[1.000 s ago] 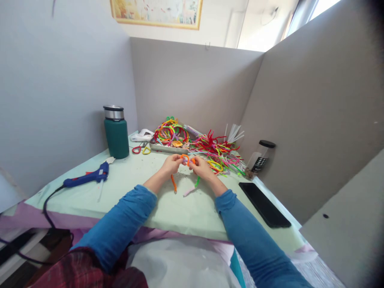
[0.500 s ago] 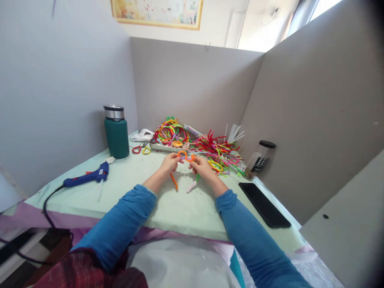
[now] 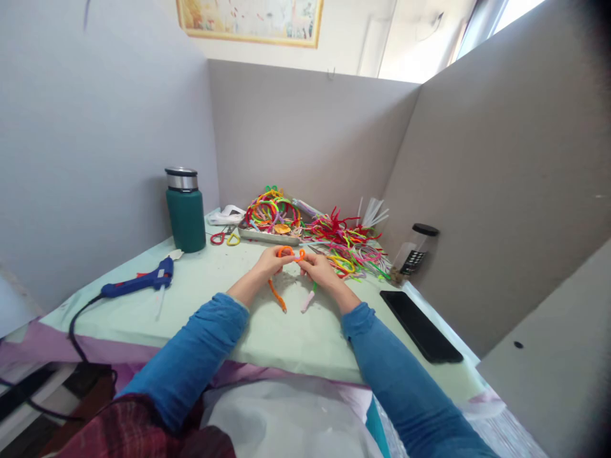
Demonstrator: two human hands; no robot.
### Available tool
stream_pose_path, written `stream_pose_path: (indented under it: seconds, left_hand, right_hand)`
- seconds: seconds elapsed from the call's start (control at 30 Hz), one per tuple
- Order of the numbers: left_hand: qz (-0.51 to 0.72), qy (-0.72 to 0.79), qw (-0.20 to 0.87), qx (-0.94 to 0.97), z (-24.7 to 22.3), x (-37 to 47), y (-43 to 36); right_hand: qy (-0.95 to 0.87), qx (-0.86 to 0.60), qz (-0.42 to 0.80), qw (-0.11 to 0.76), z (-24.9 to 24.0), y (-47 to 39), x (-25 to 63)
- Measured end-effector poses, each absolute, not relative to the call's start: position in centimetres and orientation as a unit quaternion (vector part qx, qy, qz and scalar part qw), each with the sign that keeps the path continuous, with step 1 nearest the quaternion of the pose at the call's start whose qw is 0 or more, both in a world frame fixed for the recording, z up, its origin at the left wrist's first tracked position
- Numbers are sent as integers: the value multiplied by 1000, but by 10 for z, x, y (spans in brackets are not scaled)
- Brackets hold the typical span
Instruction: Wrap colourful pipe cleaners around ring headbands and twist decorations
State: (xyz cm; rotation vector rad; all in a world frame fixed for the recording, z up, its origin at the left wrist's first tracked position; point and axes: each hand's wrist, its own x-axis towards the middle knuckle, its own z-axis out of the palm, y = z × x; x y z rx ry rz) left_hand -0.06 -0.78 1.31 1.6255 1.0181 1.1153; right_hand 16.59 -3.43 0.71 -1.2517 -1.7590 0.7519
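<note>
Above the middle of the table, my left hand (image 3: 273, 261) and my right hand (image 3: 317, 267) face each other, fingers pinched. Between them is an orange pipe cleaner (image 3: 285, 250) bent into loops, held from both sides. Below my left hand hangs an orange wrapped end (image 3: 277, 296). Under my right hand a pale pink end (image 3: 308, 301) with a bit of green points down. Both ends seem part of the same band-like piece, though the fingers hide how they join.
Behind my hands are a metal tray (image 3: 267, 238) of coloured loops and a pile of pipe cleaners (image 3: 346, 232). Scissors (image 3: 218, 238) lie left of them. A green bottle (image 3: 185, 216) and a blue glue gun (image 3: 143, 282) are left; a phone (image 3: 421, 326) and a clear jar (image 3: 414, 253) right.
Both hands have shifted slightly, and the fingers have drawn closer together at the orange loops. The loops have turned, and the right one looks smaller. The hanging ends moved a little lower.
</note>
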Motion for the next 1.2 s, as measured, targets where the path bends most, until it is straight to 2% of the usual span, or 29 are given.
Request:
stream_pose_path:
  seconds: [0.43,0.7,1.03,1.2]
  left_hand:
    - [430,411,420,685,9,5,-2]
    - [400,436,427,683,10,8,-6]
    - [441,428,409,675,6,9,-2]
    - [475,390,461,640,14,7,-3]
  right_hand:
    - [-735,-487,259,395,-3,-26,166]
    - [-752,-426,282,415,-1,-30,159]
    - [-716,-433,329,438,-2,-30,156]
    - [-666,-469,347,465,-1,-23,166]
